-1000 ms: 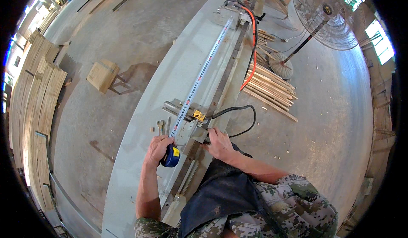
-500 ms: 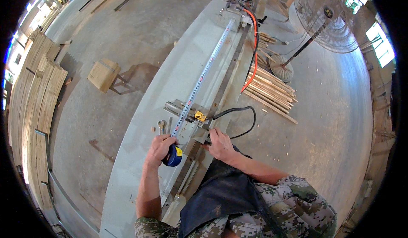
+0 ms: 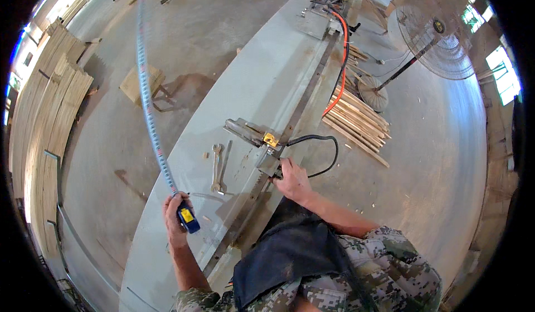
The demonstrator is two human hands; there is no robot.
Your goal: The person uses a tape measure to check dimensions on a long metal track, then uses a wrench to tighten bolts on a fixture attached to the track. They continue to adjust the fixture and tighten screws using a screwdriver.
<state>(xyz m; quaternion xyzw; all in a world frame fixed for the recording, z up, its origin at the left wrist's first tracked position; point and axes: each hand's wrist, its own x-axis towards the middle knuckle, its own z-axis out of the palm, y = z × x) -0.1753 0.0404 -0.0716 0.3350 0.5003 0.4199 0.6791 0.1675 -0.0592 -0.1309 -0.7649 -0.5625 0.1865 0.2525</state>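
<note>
- Over at the left edge of the long grey bench (image 3: 245, 83), in the head view: clutching a blue-and-yellow tape measure (image 3: 189, 220) in the left hand (image 3: 174, 214), fingers wrapped snugly round the case.
- And up comes off the bench, just now, the long pale blade (image 3: 149, 108)! Half a second ago lying along the bench and across the grey metal arm (image 3: 243, 132); now swung out left, rising past the wooden stool (image 3: 131, 89) and out through the top of the frame.
- No longer lined up with the slotted rail (image 3: 312, 92), so probably no use for a reading at this instant; to judge by that, between measurements.
- Over to the right hand (image 3: 294, 183): staying put at the near end of the metal block (image 3: 268, 161), fingers bent against it. Cannot tell whether gripping or merely resting, with the fingertips hidden.
- Just beyond the block, sitting by the yellow fitting (image 3: 271, 140) and the looped black cable (image 3: 336, 153).
- Now in full sight without the tape alongside: a spanner (image 3: 216, 167), lying beside a thin metal bar (image 3: 225, 164).
</note>
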